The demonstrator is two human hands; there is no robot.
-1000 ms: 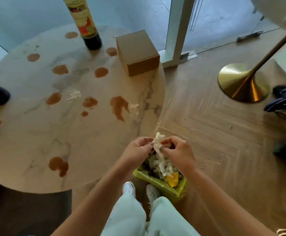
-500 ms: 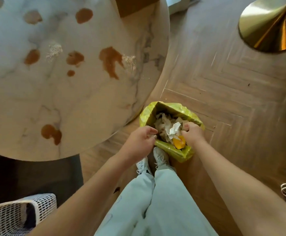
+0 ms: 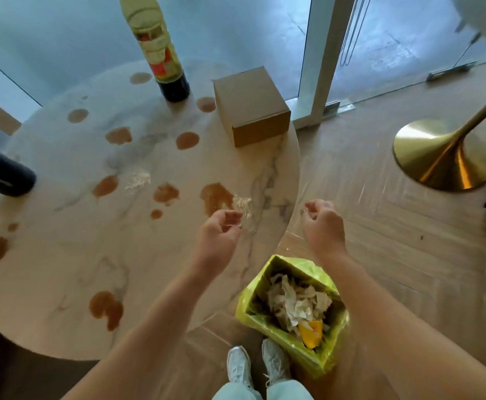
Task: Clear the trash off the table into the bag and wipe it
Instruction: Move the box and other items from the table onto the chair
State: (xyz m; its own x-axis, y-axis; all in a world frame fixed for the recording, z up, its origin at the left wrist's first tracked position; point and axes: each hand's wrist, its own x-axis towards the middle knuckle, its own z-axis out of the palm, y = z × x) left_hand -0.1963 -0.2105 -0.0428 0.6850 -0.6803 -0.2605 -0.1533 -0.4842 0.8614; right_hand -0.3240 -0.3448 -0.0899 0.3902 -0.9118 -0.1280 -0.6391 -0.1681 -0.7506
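Stained round table [image 3: 62, 284], bottle [image 3: 161, 59], box [image 3: 250, 111] (cardboard), bag [image 3: 317, 362] alongside

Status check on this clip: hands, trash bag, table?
Left hand and right hand loosely curled, empty. Green bag on floor, stuffed with paper. Table unwiped: brown spills, crumbs; bottle and box in the way.

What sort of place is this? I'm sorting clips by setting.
Probably a home or apartment sitting corner, though a lounge is possible: a round marble table stained with brown spills, herringbone wood flooring, a brass floor-lamp base and glass sliding doors behind.
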